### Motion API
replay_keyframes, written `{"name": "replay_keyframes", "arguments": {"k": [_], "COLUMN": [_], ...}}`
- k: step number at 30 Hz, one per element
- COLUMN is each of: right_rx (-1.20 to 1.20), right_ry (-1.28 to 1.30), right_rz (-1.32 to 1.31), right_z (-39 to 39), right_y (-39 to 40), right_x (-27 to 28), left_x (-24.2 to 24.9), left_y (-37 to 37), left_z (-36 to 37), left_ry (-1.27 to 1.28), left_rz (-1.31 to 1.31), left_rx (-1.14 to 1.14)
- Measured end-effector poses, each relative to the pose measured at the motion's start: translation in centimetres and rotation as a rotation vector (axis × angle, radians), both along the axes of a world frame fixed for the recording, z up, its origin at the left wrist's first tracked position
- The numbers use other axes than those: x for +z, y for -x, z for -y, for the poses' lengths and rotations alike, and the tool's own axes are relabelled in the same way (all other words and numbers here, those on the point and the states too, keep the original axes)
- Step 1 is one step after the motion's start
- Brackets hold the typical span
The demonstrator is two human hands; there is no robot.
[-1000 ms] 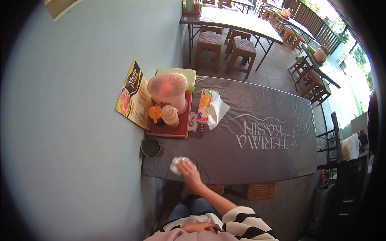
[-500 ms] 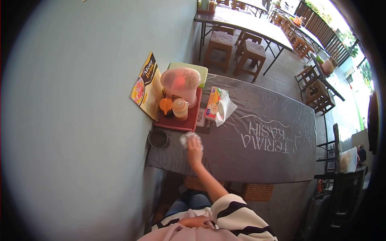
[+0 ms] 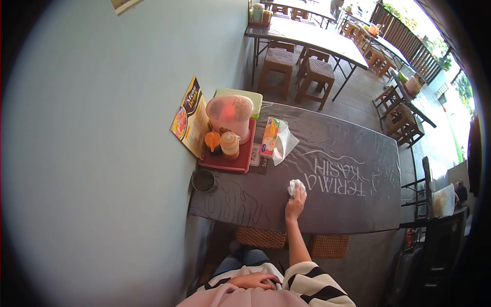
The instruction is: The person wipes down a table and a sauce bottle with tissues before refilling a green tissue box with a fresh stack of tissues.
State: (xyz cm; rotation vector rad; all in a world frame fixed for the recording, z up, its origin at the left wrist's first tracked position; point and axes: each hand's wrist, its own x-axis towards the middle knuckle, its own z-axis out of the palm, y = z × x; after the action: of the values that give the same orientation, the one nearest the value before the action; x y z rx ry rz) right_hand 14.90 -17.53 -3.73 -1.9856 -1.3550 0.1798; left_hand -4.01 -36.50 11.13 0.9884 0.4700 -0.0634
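Gathering a crumpled wad of thin white tissue (image 3: 295, 188), the fingers of the right hand (image 3: 295, 204) are closed together around it, the tissue showing beyond their tips. The wad lies at the surface of a long table under a glossy dark brown cover (image 3: 358, 217), just beside the near end of the pale printed lettering "TERIMA KASIH" (image 3: 335, 176), which reads upside down from the person's side; how firmly it presses, I cannot tell. The left hand (image 3: 262, 280) rests at the waist against pale pink cloth (image 3: 230, 297); whether its fingers grip the cloth, I cannot tell.

Beyond the wad stands an orange-and-white cardboard tissue box (image 3: 267, 139), a white sheet (image 3: 285, 146) drooping from it over the table. Left of the box, a red rectangular tray (image 3: 220, 165) carries a pinkish translucent round tub (image 3: 228, 117), a small orange-topped bottle (image 3: 213, 139) and a clear bottle with a pale cap (image 3: 230, 147). A light green flat box (image 3: 252, 99) lies behind the tub. A black-and-cream printed menu card (image 3: 190, 120) leans beside the tray near a pale blue wall (image 3: 117, 163). Nearer the person sits a round black bowl (image 3: 204, 181). Two woven brown stools (image 3: 330, 246) show below the near edge.
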Motion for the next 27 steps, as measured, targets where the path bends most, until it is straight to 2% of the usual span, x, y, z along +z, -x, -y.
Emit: {"name": "replay_keyframes", "arguments": {"k": [2,3,5,8,9,11,12,14,15,17,20,21,23,27], "right_rx": [0.12,0.207,0.489,0.96,0.962,1.233,1.148,0.839,0.652,0.236,-0.108,-0.118,0.036,0.655], "right_ry": [-0.024,0.024,0.098,0.057,0.051,0.208,0.202,-0.074,-0.126,-0.185,0.097,0.098,0.013,0.046], "right_rz": [0.148,0.043,0.063,-0.074,-0.077,-0.462,-0.611,-0.397,-0.243,-0.123,0.066,0.065,0.326,0.174], "right_z": [1.3,2.3,5.8,10.4,9.8,7.5,6.1,1.7,-0.6,-4.6,-6.5,-6.3,-4.6,3.7], "right_y": [2.0,4.1,9.8,16.5,16.5,15.9,14.7,9.3,5.8,-1.5,-9.7,-9.2,-6.0,8.8], "right_x": [-0.8,-0.7,-0.5,-0.7,0.0,1.5,1.0,2.0,2.4,1.1,-0.3,-1.0,-3.1,-1.6], "left_x": [-1.2,-1.2,-1.1,-4.3,-2.7,-2.0,-1.7,-0.4,-0.5,-0.3,0.4,-0.4,-0.8,-0.6], "left_y": [-0.5,-0.6,-1.2,-1.7,-1.4,-0.9,-0.6,-0.3,-0.2,0.1,0.4,0.4,0.5,-0.8], "left_z": [0.2,-0.2,-0.4,0.4,-0.5,-1.2,-1.2,-1.8,-1.5,-1.8,-2.2,-1.7,-1.7,-2.9], "left_ry": [0.014,0.004,-0.06,-0.012,0.012,-0.076,-0.159,-0.096,-0.102,-0.115,-0.043,-0.031,-0.018,0.006], "left_rz": [0.042,0.044,0.043,0.137,0.046,0.053,0.066,0.04,0.027,0.016,-0.044,-0.056,-0.066,0.012], "left_rx": [-0.033,-0.04,-0.086,-0.208,-0.235,-0.181,-0.134,-0.13,-0.111,-0.097,-0.15,-0.123,-0.115,-0.175]}}
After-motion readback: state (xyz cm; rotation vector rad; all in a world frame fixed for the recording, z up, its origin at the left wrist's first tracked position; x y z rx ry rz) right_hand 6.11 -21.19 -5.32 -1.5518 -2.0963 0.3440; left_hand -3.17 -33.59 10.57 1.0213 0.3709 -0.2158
